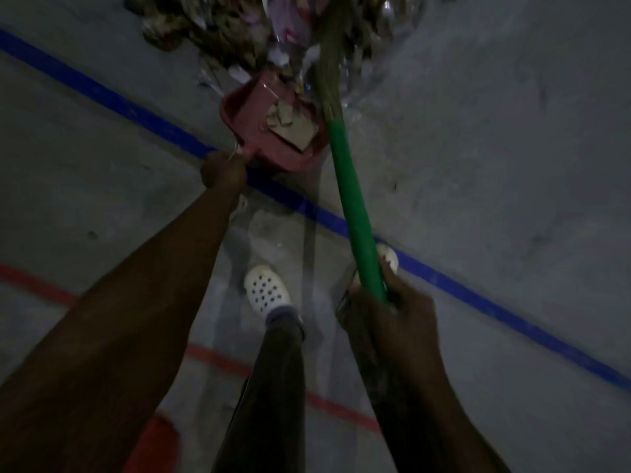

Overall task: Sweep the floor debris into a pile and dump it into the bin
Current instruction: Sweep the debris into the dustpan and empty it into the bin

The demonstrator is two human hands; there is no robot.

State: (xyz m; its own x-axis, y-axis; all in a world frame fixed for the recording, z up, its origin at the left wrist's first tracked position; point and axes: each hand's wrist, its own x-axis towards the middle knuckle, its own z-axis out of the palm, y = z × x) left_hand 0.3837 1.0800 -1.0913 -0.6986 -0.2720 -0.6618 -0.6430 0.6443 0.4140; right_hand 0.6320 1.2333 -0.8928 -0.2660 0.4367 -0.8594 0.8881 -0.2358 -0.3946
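On grey floor (pixel 512 165), astride blue line (pixel 102 93): left grip (pixel 223 172) clenched on handle of red dustpan (pixel 249 131), arm stretched fwd. Pan's mouth faces debris pile (pixel 218 32) at top of view and touches its edge. Cardboard scrap (pixel 290 126) + small bits lie in pan. Right grip (pixel 389 312) wrapped round near end of green broom (pixel 355 213); bristles run past pan's right side into pile. Pile = leaves, paper, clear plastic, blurred. White shoe (pixel 266 290) betw. arms, above red line (pixel 34 281). Light dim.
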